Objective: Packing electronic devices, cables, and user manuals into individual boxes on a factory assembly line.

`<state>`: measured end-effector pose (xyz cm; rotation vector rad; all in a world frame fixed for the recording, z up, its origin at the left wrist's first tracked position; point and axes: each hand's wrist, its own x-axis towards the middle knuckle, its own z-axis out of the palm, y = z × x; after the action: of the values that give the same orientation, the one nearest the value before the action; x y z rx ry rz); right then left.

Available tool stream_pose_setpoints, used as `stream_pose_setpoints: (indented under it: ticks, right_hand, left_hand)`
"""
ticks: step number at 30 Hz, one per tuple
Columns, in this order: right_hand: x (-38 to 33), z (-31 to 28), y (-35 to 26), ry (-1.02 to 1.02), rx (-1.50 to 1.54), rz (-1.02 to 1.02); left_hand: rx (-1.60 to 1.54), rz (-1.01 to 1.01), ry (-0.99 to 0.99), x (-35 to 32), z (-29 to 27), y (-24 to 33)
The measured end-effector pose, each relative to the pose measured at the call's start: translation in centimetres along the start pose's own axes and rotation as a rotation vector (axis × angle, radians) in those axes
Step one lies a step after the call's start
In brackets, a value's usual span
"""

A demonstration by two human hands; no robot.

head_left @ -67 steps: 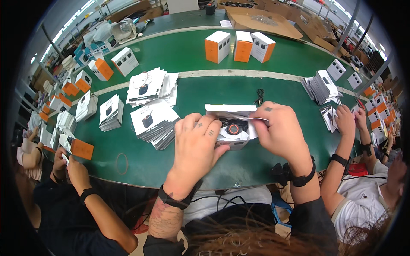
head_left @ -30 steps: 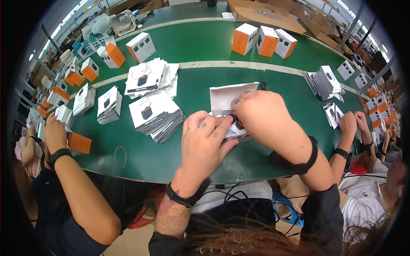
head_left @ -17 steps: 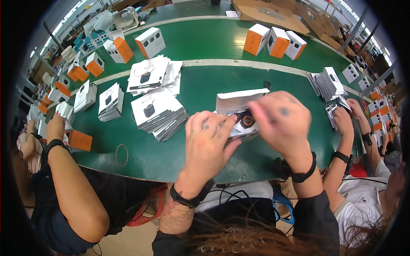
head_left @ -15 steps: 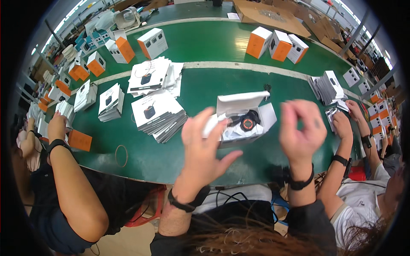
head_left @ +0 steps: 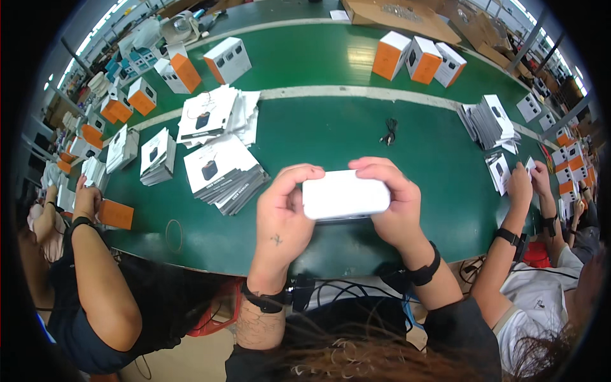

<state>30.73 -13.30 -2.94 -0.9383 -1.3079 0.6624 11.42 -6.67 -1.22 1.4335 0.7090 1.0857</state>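
Head view. White box (head_left: 345,195): open half a second ago, now shut, held between left hand (head_left: 284,210) and right hand (head_left: 393,204), fingers wrapped over its ends, above the near edge of the green table (head_left: 331,127). Leaflet stacks (head_left: 224,172) left; orange-and-white cartons (head_left: 417,58) far.
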Motion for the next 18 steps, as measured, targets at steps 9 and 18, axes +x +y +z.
stream_pose_setpoints:
  ticks: [9,18]
  right_hand:
    - [-0.6,-1.9,-0.6,-0.193,0.149,-0.012]
    - [-0.5,-2.7,-0.7,-0.209,0.039,-0.045]
  left_hand:
    - [-0.129,0.004,-0.363,-0.4,-2.0,1.3]
    - [0.268,0.323,-0.315,-1.7,-1.8,1.4]
